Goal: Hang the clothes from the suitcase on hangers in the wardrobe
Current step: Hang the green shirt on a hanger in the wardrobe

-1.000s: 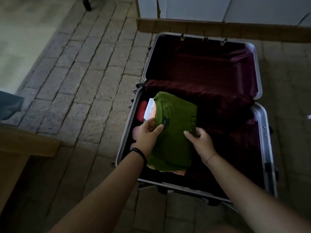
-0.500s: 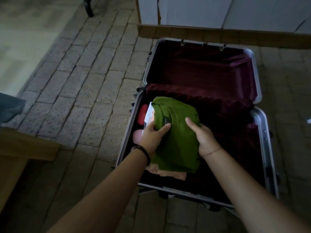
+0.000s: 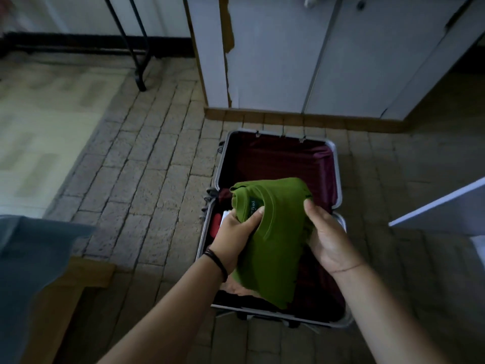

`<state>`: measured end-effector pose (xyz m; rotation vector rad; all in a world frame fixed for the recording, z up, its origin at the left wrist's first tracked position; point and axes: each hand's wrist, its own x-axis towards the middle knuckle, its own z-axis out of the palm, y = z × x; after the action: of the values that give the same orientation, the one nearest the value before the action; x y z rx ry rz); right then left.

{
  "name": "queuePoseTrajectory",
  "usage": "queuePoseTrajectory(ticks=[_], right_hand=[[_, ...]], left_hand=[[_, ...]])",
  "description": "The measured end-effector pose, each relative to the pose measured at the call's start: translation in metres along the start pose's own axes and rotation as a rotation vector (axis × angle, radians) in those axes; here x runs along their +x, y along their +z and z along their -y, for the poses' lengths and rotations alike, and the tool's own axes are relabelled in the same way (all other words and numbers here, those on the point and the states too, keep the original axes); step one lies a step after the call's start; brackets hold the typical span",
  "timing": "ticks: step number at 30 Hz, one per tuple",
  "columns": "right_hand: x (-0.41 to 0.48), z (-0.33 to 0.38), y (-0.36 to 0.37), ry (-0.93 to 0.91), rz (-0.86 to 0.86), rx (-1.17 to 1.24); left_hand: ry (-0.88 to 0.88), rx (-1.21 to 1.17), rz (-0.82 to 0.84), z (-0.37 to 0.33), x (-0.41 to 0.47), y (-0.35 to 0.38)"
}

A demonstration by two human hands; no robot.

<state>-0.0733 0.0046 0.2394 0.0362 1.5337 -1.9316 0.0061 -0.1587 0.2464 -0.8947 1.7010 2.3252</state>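
An open silver suitcase (image 3: 338,179) with dark red lining lies on the stone floor. Above it I hold a folded green shirt (image 3: 275,232) lifted clear of the case. My left hand (image 3: 236,237) grips its left edge near the collar label, thumb on top. My right hand (image 3: 328,240) grips its right edge with the fingers curled behind the cloth. More folded clothes, red and white (image 3: 219,224) and a pale piece (image 3: 233,285), remain in the near half of the suitcase. The white wardrobe (image 3: 275,61) stands just behind the case.
An open white wardrobe door (image 3: 441,208) juts in at the right. A black metal stand leg (image 3: 136,56) rises at the back left beside a pale rug (image 3: 39,132). A wooden bed corner (image 3: 68,292) with blue-grey bedding (image 3: 29,258) sits at the lower left.
Both hands have lifted the green shirt up out of the suitcase. My view has risen and tilted up, bringing the wardrobe doors into sight.
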Motion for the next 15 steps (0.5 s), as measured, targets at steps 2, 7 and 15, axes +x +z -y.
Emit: queuePoseTrajectory(ticks=[2, 7, 15], right_hand=[[-0.026, 0.054, 0.008, -0.026, -0.019, -0.066], [-0.085, 0.188, 0.034, -0.202, -0.088, -0.216], [-0.185, 0.380, 0.091, -0.250, 0.153, -0.440]], left_hand=[[0.000, 0.021, 0.047, -0.051, -0.028, 0.011], [-0.018, 0.122, 0.176, -0.181, -0.106, 0.044], [0.051, 0.438, 0.399, -0.349, -0.242, 0.098]])
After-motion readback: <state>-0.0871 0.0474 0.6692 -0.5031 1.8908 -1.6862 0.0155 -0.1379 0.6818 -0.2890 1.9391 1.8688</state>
